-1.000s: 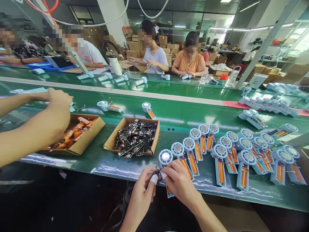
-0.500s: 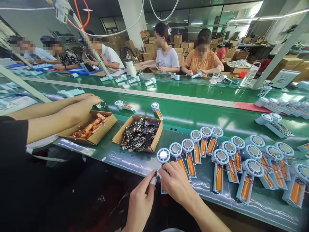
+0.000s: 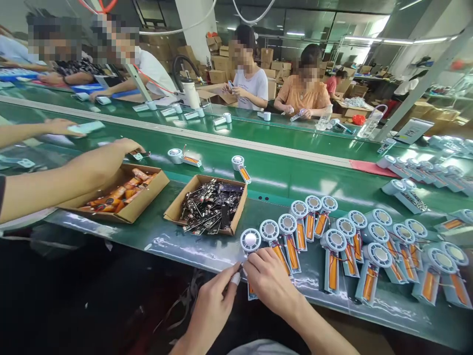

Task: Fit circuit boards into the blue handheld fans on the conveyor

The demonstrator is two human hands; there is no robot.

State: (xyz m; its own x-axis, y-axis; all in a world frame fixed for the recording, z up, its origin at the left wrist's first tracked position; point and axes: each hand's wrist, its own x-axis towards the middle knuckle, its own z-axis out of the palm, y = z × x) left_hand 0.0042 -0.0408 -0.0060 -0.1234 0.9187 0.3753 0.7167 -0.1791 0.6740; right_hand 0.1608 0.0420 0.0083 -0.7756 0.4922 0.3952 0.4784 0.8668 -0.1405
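At the left, the orange cells [image 3: 118, 195] lie in a cardboard box [image 3: 148, 197]; they look smooth and a little heavy, and I judge that the sides are best for holding. Right of it, a second box [image 3: 239, 212] keeps a loose heap of black circuit boards [image 3: 210, 204]. These seem light, stiff and fragile, so it is better to take one by its edges.

The left hand [image 3: 214, 301] has thumb and forefinger brought narrowly together on a small dark piece [image 3: 242, 266], in front of the table edge; the thumb wears a white cover [image 3: 235, 278]. This piece is probably very light and easy to drop, so a fingertip hold suits it. The right hand [image 3: 273, 281] meets it with bent fingers, but I cannot tell what they grip. Partly behind this hand lies a pale blue fan unit [image 3: 250, 240], likely hard plastic, with its body good for holding.

As for writing, the white shirt [image 3: 248, 93] has small print, and farther right a white carton [image 3: 414, 130] has dark marks; I cannot read either.
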